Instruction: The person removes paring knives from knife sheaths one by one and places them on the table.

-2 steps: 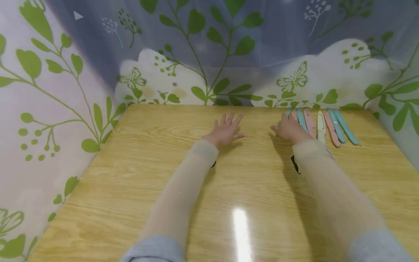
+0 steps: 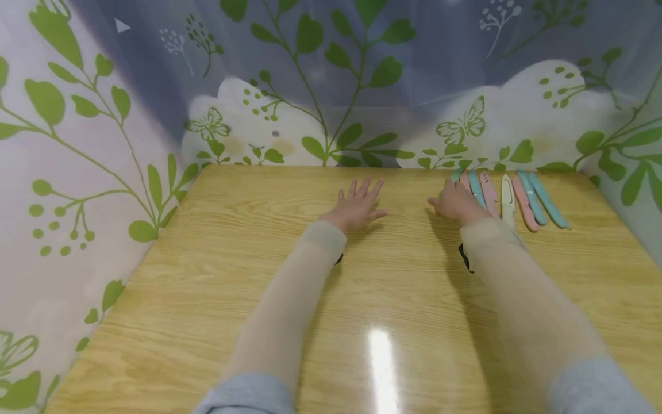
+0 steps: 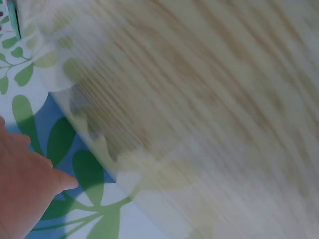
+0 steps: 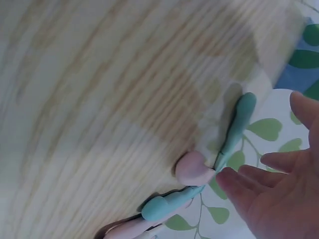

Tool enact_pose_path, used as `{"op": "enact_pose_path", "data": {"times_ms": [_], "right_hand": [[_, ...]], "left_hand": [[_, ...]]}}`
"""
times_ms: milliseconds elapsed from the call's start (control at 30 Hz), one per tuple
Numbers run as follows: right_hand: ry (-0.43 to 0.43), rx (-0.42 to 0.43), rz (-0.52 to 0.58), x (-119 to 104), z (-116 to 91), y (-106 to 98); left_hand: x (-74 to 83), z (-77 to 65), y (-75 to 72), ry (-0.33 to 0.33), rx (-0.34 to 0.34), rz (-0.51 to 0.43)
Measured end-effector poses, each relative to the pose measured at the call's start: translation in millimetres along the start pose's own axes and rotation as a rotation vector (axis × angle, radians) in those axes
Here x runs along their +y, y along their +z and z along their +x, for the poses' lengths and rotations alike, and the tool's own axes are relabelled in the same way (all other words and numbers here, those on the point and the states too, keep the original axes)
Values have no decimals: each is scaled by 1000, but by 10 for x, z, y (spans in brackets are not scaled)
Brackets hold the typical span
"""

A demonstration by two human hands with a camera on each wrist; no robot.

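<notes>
My left hand [image 2: 355,210] hovers over the table at its far middle, fingers spread and holding nothing. Part of that hand [image 3: 27,184] shows at the lower left of the left wrist view. Over the left end of a row of small pastel knives, my right hand [image 2: 457,202] reaches down, hiding part of the row. In the right wrist view its fingers [image 4: 234,186] are loosely extended beside a teal knife [image 4: 239,124] and a pink one [image 4: 192,169], gripping neither. Further right lie a white knife [image 2: 507,204], a pink knife [image 2: 525,204] and teal knives [image 2: 547,201].
The knives lie side by side near the back edge of the wood-grain table [image 2: 233,276]. A leaf-patterned wall covering [image 2: 310,126] rises directly behind it, and another patterned side [image 2: 83,190] stands at the left. Light reflects off the tabletop near the front.
</notes>
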State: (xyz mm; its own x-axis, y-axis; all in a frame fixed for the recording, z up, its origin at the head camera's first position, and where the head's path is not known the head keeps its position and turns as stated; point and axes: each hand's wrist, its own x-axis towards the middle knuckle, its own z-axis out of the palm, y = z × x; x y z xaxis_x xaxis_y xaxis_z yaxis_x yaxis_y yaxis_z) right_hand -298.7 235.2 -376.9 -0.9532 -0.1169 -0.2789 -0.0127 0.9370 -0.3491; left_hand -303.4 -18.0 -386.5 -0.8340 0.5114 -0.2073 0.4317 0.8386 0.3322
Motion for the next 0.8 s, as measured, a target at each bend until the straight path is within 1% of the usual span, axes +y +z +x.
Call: {"op": "enact_pose_path", "data": {"times_ms": [67,167,300,400,567,667,733,800], "right_hand": [[13,-7,-32,-8,56,3],[12,20,-100,22,140,41],[9,77,-163,64,195,85],[10,97,-172,77,202,100],[5,76,-164,84,223,88],[10,52,-134,108,274,64],[9,42,-118,170,340,63],[11,30,-71,259,420,83]], "left_hand": [[11,-7,-4,-17,-4,-10],[12,3,12,-47,-15,-38],[26,37,44,-55,-18,-54],[60,81,61,-53,-13,-40],[148,162,74,-49,-16,6],[212,205,69,-51,-28,27],[262,228,64,-60,-36,37],[301,244,58,-71,-45,45]]}}
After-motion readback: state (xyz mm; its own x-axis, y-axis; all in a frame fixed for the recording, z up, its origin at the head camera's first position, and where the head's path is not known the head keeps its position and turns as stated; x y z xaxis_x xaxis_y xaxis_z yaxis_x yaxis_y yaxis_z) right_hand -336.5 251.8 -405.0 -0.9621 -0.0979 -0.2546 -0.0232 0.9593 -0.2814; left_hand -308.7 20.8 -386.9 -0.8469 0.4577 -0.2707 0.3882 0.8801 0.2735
